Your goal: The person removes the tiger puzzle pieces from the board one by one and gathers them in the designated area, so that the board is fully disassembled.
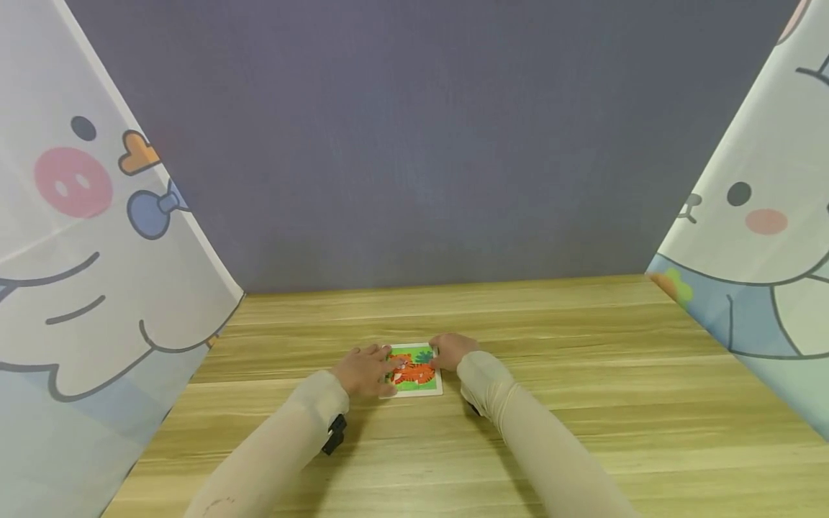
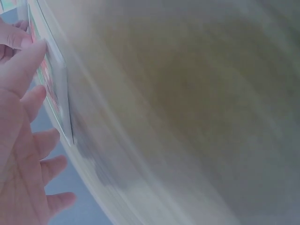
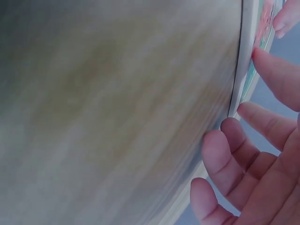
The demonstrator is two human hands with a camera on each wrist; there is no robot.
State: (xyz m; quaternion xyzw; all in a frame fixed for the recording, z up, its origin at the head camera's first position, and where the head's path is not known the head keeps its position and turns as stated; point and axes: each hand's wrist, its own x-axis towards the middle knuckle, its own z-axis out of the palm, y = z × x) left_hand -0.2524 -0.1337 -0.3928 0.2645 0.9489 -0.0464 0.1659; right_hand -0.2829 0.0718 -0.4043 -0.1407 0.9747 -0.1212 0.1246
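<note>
A small flat picture puzzle [image 1: 417,374] with a white frame lies on the wooden table; it shows an orange striped tiger on green. Over its left side my left hand [image 1: 364,370] spreads its fingers, with the thumb near the lower left corner and fingertips on the picture. At the upper right corner, my right hand [image 1: 453,350] touches the frame's edge. In the right wrist view, thumb and index finger of the right hand [image 3: 267,154] rest at the puzzle's rim [image 3: 244,51], the other fingers loosely bent beside it. The left wrist view shows the white rim [image 2: 60,79] side-on.
The wood-grain table [image 1: 583,360] extends around the puzzle on all sides. A plain dark grey panel [image 1: 414,144] rises behind its far edge. Cartoon-printed cloths hang at the left [image 1: 129,288] and right [image 1: 745,252]. Both sleeved forearms reach in from the near side.
</note>
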